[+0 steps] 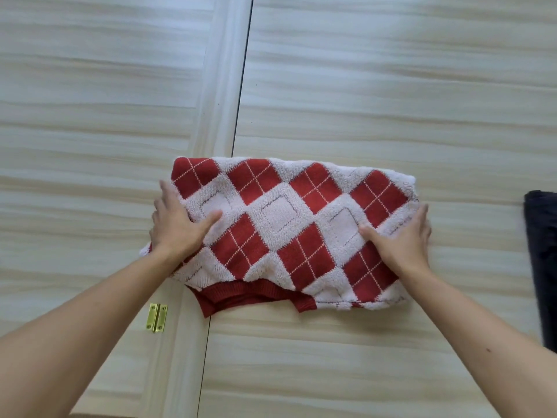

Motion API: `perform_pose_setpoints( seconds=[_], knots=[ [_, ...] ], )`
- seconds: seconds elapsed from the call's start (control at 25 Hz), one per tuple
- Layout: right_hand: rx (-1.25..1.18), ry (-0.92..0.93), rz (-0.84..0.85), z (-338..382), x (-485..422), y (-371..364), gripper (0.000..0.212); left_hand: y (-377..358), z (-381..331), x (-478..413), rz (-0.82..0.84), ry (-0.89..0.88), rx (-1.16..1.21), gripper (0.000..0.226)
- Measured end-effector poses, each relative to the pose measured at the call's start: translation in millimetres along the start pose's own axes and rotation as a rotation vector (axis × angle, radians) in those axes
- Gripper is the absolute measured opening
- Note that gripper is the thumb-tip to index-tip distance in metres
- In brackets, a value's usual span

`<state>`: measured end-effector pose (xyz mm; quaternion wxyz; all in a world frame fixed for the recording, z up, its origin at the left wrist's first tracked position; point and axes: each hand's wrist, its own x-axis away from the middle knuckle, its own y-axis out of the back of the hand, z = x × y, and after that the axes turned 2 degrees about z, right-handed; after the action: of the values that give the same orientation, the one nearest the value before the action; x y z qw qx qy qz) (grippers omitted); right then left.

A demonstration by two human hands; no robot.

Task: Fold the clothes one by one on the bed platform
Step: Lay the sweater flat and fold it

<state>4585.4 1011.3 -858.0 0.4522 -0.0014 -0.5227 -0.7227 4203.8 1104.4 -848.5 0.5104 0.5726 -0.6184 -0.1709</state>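
1. Both hands lie flat and spread on the sweater [289,224]. The left hand [176,229] is at its left edge and the right hand [402,238] at its right edge. Each thumb reaches inward over the top layer and the fingers run straight along the side. They are pressing, not pinching (whether any fingertip is tucked under an edge cannot be told).
2. Nearest, a brass hinge [156,317] sits on the platform [391,86], just left of the seam [241,86] between two boards.
3. Just beyond it, the sweater's red ribbed hem [241,295] pokes out from under the near edge, so the layers are not quite squared.
4. The red-and-white diamond sweater lies in the middle of the platform, across the seam. It is already doubled into a compact rectangle with no sleeves showing.
5. At the right edge, well apart, lies a dark garment [542,260]. It is cut off by the frame, so whether it is folded cannot be told.
6. Judgement: this sweater is nearly finished, and what is left is smoothing it, tucking in the hem, or perhaps one more fold. How many clothes remain is not visible.
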Motion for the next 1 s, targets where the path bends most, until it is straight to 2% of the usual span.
perform_pose_setpoints(
  seconds=[0.08, 0.16, 0.2, 0.28, 0.36, 0.48, 0.56, 0.72, 0.84, 0.92, 1.0],
  knots=[
    [-0.244, -0.118, 0.012, -0.5, -3.6, 0.6, 0.13, 10.9, -9.4, -6.6, -0.002, 0.164, 0.224, 0.101],
    [-0.546, -0.253, 0.098, 9.4, -11.2, 13.8, 0.1, 27.9, -18.9, -15.3, 0.124, 0.36, 0.411, 0.071],
    [-0.668, -0.319, 0.235, 13.5, -14.4, 22.1, 0.08, 36.0, -23.2, -15.2, 0.219, 0.405, 0.436, 0.06],
    [-0.694, -0.329, 0.459, 18.1, -10.7, 38.7, 0.056, 43.9, -28.8, -10.5, 0.339, 0.347, 0.411, 0.045],
    [-0.684, -0.227, 0.484, 17.7, 0.8, 50.1, 0.043, 46.7, -45.8, 8.3, 0.285, 0.172, 0.373, 0.037],
    [-0.829, -0.145, 0.418, 9.5, 34.6, 76.7, 0.031, 46.8, -105.4, 53.6, 0.153, -0.11, 0.204, 0.038],
    [-0.929, -0.135, 0.349, -3.4, 57.3, 105.8, 0.029, 47.6, -163.1, 83.6, 0.125, -0.296, 0.104, 0.04],
    [-1.15, -0.14, 0.128, -61.7, 103.5, 207.5, 0.031, 31.7, -319.6, 153.2, 0.217, -0.6, -0.031, 0.042],
    [-1.338, -0.155, -0.08, -117.1, 138.5, 288.2, 0.042, -0.5, -442.1, 196.1, 0.327, -0.767, -0.133, 0.036],
    [-1.442, -0.216, -0.218, -158.8, 153.9, 326.8, 0.049, -31.1, -516.6, 221.3, 0.42, -0.858, -0.224, 0.033],
    [-1.536, -0.37, -0.352, -205.4, 163.0, 347.9, 0.047, -67.4, -583.7, 239.2, 0.476, -0.938, -0.298, 0.032]
  ],
)
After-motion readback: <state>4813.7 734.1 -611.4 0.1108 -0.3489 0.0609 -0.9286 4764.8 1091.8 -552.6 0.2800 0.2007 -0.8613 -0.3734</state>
